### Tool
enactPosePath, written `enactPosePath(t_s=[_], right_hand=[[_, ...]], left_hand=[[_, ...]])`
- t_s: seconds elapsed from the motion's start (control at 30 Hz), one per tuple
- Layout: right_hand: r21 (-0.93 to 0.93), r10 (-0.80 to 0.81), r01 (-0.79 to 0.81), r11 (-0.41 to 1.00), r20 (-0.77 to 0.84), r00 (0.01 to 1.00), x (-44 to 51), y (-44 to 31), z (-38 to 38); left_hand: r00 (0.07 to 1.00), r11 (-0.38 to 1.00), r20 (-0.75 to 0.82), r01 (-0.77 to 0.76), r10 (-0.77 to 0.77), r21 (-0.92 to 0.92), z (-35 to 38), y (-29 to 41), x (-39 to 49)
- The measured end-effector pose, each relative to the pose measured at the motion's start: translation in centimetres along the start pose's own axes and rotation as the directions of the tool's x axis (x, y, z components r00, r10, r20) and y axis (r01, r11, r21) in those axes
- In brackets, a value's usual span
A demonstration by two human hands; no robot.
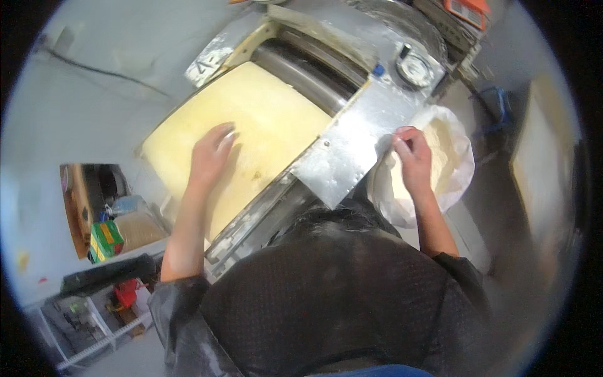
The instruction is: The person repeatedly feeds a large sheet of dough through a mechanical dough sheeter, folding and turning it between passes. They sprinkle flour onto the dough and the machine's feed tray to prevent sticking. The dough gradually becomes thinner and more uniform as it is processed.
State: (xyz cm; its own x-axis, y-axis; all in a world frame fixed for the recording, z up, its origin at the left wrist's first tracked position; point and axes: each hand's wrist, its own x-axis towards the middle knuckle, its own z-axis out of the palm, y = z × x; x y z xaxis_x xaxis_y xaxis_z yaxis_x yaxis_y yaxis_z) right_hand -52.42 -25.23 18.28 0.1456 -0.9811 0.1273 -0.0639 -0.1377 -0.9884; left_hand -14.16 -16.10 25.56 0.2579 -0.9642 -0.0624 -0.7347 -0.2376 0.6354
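Observation:
A wide sheet of pale yellow dough lies on the bed of a dough sheeter, its far edge at the steel roller. Over the middle of the sheet is my left hand, fingers bent; whether it touches the dough or holds anything, I cannot tell. My right hand is at the near side of an open white sack of flour, thumb and fingertips close together by the machine's metal side plate. Whether something is pinched between them cannot be seen.
A round handwheel sits on the machine's flour-dusted side. At the lower left are a green and yellow box and a wire rack with assorted items. A pale board stands at the far right, and an orange box is at the top right.

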Motion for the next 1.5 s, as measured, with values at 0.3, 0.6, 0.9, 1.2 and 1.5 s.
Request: enactPosePath(t_s=[0.3,0.6,0.9,1.2,1.5], right_hand=[[-0.336,-0.202,0.291,0.896,0.275,0.94,3.1,2.4,8.3],[-0.468,-0.257,0.305,0.83,0.166,0.952,3.1,3.4,8.0],[-0.65,-0.368,0.298,0.699,0.03,0.929,3.4,4.7,8.0],[-0.779,-0.3,0.127,0.614,-0.082,0.951,3.2,4.1,8.9],[-0.956,-0.632,0.041,0.29,-0.159,0.758,7.5,6.0,4.8]], left_hand=[[0.962,0.807,-0.259,0.087,0.084,0.584,-3.1,-6.7,-8.0],[0.82,0.964,-0.567,0.208,-0.08,0.165,-6.2,-10.8,-12.5],[0.867,0.223,-0.146,-0.041,-0.476,-0.974,0.2,-14.2,-13.6],[0.933,0.025,0.027,0.039,-0.358,-0.999,0.8,-18.2,-17.5],[0.827,0.158,0.044,0.159,-0.561,-0.975,1.8,-22.1,-25.0]])
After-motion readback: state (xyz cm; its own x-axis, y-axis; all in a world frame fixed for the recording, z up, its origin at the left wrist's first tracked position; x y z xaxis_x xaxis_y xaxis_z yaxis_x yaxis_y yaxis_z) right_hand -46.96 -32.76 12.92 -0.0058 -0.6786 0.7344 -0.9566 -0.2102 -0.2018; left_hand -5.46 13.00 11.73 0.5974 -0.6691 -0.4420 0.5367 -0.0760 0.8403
